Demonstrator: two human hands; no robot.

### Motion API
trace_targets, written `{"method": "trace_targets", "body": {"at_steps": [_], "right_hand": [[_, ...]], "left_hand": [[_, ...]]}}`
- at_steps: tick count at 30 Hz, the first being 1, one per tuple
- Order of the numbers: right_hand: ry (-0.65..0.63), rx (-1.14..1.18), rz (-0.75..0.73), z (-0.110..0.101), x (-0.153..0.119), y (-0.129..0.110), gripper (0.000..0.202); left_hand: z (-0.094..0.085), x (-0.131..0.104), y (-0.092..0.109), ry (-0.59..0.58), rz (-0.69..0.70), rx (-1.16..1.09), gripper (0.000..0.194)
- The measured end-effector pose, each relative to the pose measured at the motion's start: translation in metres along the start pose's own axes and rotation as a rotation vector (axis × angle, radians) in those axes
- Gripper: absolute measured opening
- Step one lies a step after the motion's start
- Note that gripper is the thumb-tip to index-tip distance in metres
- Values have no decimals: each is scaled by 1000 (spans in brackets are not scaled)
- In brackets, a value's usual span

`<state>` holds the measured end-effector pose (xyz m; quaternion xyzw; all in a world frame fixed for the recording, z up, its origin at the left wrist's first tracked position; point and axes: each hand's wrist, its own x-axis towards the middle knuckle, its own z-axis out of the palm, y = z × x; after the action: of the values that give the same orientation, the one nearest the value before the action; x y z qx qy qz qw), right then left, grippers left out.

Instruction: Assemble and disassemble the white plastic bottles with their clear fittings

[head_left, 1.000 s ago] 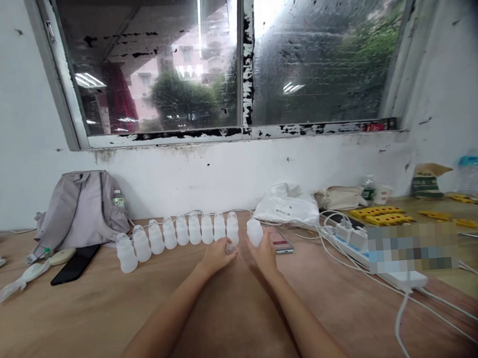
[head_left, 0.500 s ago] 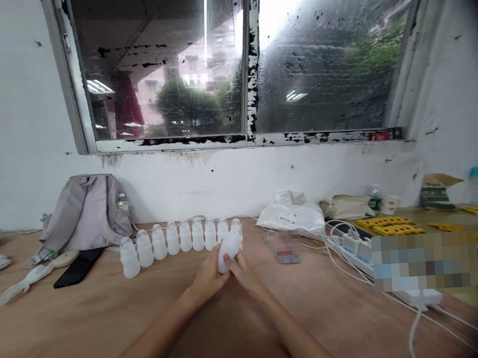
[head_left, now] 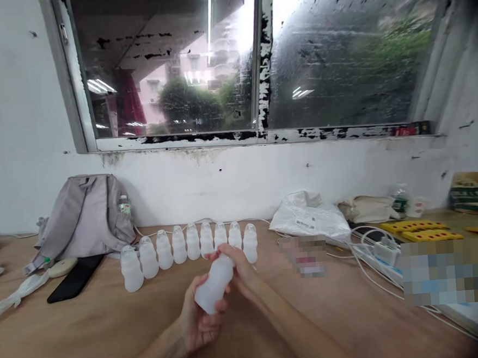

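A frosted white bottle [head_left: 212, 288] is tilted in front of me, its top towards the upper right. My left hand [head_left: 199, 319] is wrapped round its lower body. At its upper end, my right hand [head_left: 237, 266] has its fingers closed over the top, which they mostly hide. Behind my hands stands a curved row of several similar upright bottles [head_left: 164, 251] with clear tops. The rightmost bottle [head_left: 250, 245] of the row is just beyond my right hand.
A grey backpack [head_left: 86, 217], a black phone [head_left: 74, 279] and a round cream object [head_left: 63, 267] lie on the left. To the right are a white plastic bag [head_left: 307, 218], white cables [head_left: 363, 265], yellow items [head_left: 422, 230] and blurred patches. Wall and window rise behind.
The held bottle has come nearer and lower, and its top has turned towards my right hand. My right hand has shifted from its body to its top. The view has moved slightly.
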<state>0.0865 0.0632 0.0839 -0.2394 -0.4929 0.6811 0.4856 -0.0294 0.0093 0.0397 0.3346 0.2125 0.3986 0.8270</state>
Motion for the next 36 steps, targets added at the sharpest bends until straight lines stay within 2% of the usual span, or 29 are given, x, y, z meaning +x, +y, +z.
{"method": "trace_targets", "body": {"at_steps": [2, 4, 7, 9, 11, 15, 19, 22, 24, 25, 28, 30, 31, 33, 36], "right_hand": [[-193, -25, -44, -6, 10, -9, 32], [-286, -133, -85, -21, 23, -17, 39], [-221, -346, -101, -45, 38, -24, 43], [-171, -401, -28, -54, 43, -27, 37], [-147, -504, 88, -56, 42, -28, 41], [-180, -770, 283, -52, 36, -28, 49], [-243, -901, 334, -58, 35, -20, 44], [-261, -908, 301, -63, 37, -15, 46], [-285, -903, 215, -64, 37, -16, 42], [-310, -920, 163, -62, 36, -18, 40], [-409, -1015, 25, -56, 31, -35, 32], [-402, -1090, -32, -51, 26, -48, 27], [-366, -1140, -49, -49, 24, -53, 25], [-277, -1280, -57, -50, 22, -57, 20], [-206, -1504, -6, -57, 25, -41, 13]], "left_hand": [[-7, -1, 11, -116, -14, -153, 45], [-15, -3, 29, -152, 46, -96, 46], [-24, -8, 61, -63, 111, 350, 49], [-26, -11, 79, 35, 91, 743, 47], [-25, -13, 89, 118, 85, 1097, 42], [-22, -13, 89, 238, 122, 1652, 36], [-21, -14, 84, 299, 107, 1913, 31], [-19, -15, 85, 300, 86, 1901, 32], [-21, -16, 88, 265, 28, 1741, 38], [-23, -17, 90, 200, -47, 1601, 42], [-34, -20, 95, -104, -333, 1063, 57], [-42, -22, 97, -185, -388, 799, 63], [-44, -23, 98, -155, -357, 747, 62], [-47, -22, 99, -15, -250, 813, 53], [-50, -19, 100, 200, -105, 1157, 47]]}}
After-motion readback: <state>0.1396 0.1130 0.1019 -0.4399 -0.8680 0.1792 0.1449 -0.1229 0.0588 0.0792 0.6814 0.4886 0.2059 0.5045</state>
